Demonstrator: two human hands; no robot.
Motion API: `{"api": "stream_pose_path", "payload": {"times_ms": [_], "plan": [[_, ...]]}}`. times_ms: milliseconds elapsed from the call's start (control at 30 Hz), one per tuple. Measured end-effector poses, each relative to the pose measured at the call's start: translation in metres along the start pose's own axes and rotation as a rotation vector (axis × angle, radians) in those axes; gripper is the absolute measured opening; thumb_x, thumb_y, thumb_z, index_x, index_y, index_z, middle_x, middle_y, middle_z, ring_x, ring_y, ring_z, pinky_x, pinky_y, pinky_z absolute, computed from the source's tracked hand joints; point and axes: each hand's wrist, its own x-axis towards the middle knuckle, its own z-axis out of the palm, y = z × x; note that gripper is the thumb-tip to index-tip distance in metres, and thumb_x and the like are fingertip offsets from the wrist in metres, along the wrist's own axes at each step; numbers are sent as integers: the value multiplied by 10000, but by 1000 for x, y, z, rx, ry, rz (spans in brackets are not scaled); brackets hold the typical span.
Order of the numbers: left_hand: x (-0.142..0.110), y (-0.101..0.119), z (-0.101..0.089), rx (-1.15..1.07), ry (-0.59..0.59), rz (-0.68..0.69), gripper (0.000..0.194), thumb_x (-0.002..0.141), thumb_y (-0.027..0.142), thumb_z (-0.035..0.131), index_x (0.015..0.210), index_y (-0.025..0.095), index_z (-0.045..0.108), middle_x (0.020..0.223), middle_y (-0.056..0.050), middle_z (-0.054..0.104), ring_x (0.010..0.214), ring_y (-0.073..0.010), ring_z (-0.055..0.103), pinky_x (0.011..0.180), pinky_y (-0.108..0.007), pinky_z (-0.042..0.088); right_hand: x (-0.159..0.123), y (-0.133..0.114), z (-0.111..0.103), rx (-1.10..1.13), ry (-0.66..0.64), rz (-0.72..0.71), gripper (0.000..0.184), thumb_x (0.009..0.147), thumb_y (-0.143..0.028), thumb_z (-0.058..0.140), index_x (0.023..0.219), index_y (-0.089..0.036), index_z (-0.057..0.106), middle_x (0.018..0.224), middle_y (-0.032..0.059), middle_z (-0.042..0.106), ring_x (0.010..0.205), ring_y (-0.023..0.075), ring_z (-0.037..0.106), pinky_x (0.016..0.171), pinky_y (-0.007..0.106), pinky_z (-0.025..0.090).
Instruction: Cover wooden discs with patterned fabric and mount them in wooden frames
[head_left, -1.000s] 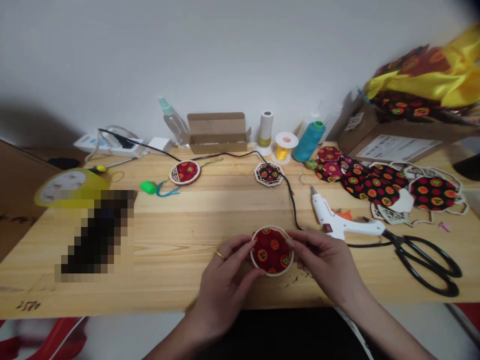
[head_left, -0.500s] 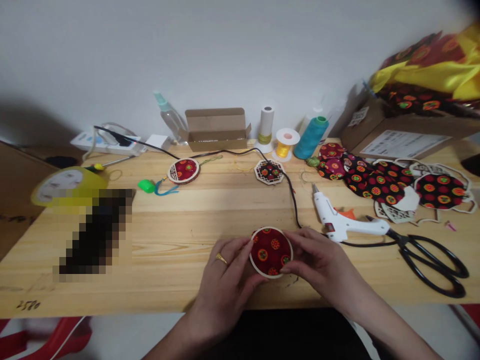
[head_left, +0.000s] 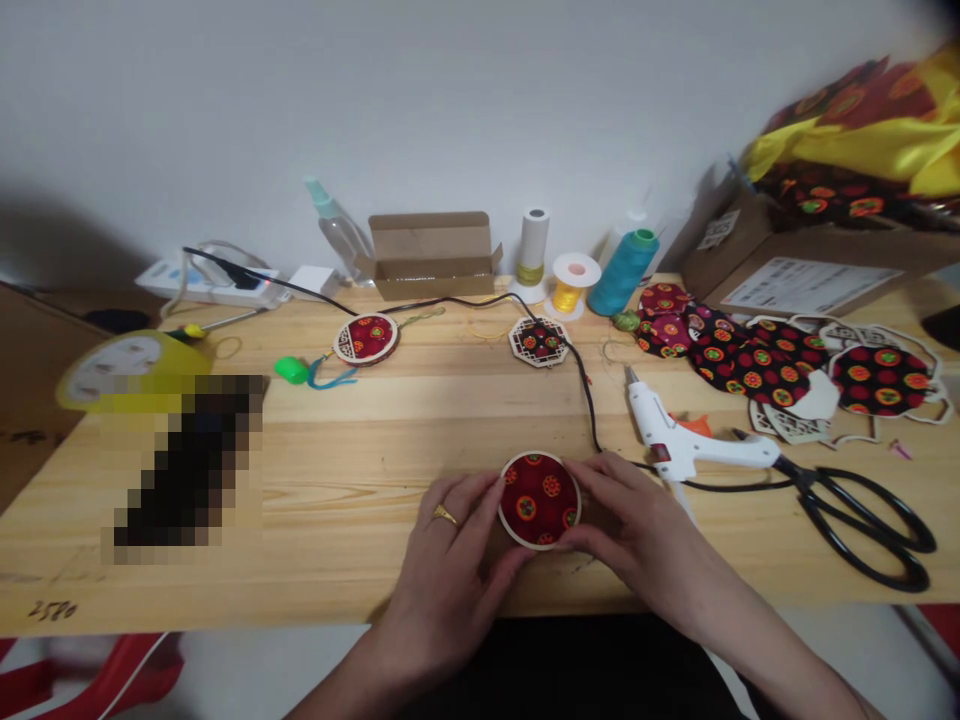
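While the left hand (head_left: 457, 545) closes lightly on one edge of the round cloth disc (head_left: 540, 500), left of the glue gun (head_left: 679, 450), the right hand (head_left: 637, 525), nearer the glue gun, pinches the opposite edge. Evening the edge seems the step in hand, probably calling for steady pressure next

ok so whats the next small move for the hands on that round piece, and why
I'd probably press lightly along the pale rim of the round piece to check it sits evenly: the left hand and right hand grip it from opposite sides, its patterned face is in full view, and the glue gun lies apart from both.
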Motion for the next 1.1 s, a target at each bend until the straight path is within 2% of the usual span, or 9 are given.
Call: {"api": "stream_pose_path", "payload": {"times_ms": [467,1100], "plan": [[0,0,3,32,-5,-2,499,839,238,651,1280,122,449,1195,-137,562,1060,-272,488,896,-474,473,-1,1,1,-33,-16,-9,382,850,-238,636,1211,-284,523,1058,33,557,992,178,542,853,331,465],[-1,1,2,43,-22,-22,518,828,236,660,1284,110,450,1194,-139,557,1062,-271,479,900,-464,464,1,2,5,-89,-5,-18,411,845,-232,640,1232,-263,506,1051,48,557,981,191,550,841,352,479]]}}
